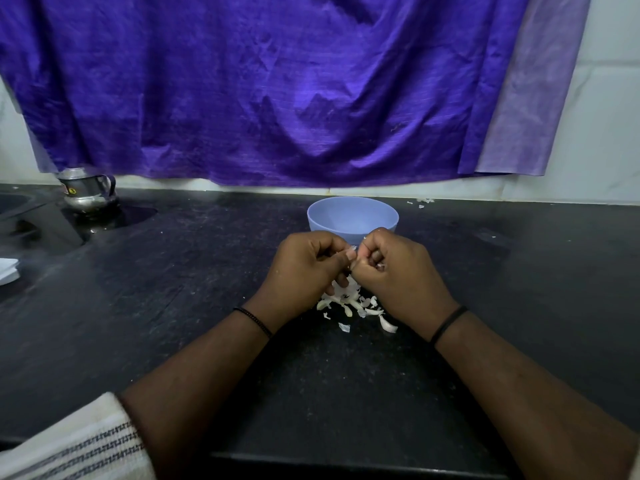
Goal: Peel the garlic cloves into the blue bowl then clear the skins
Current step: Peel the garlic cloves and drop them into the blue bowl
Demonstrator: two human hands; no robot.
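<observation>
Left hand and right hand are held knuckle to knuckle just in front of the blue bowl, fingers curled in on both. A small pale garlic clove is pinched between the two sets of fingertips; it is mostly hidden, so how much skin is left on it cannot be told. A heap of white skins is spread on the black table directly under the hands, on the near side of the bowl. A few more scraps are seen right of the bowl at the wall. Bowl contents are hidden by its rim. A steel jug is stood far left of the bowl. A purple cloth is hung behind the bowl.
</observation>
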